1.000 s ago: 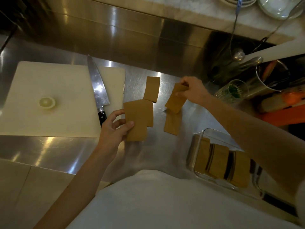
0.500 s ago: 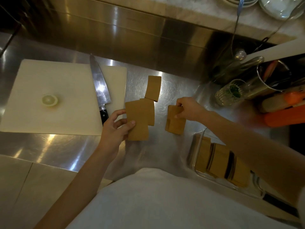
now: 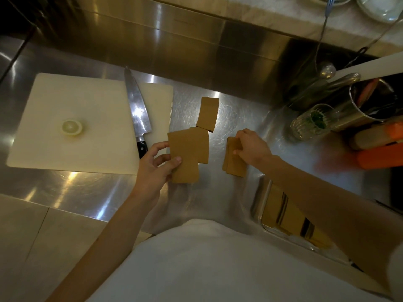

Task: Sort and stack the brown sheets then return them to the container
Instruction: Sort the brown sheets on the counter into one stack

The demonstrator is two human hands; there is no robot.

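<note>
Two hands beside the knife (image 3: 137,110): left hand (image 3: 157,164) pinching overlapped sheets (image 3: 185,155); right hand (image 3: 253,147) pressing small stack (image 3: 233,165).

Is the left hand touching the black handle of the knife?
Apart. In the head view the left hand grips a brown sheet; bare cutting board shows between its thumb and the knife handle.

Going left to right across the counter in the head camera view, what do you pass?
Lemon slice on the cutting board → knife → left hand → sheets it holds → small stack under the right hand → glass with greens → metal utensil pot.
</note>
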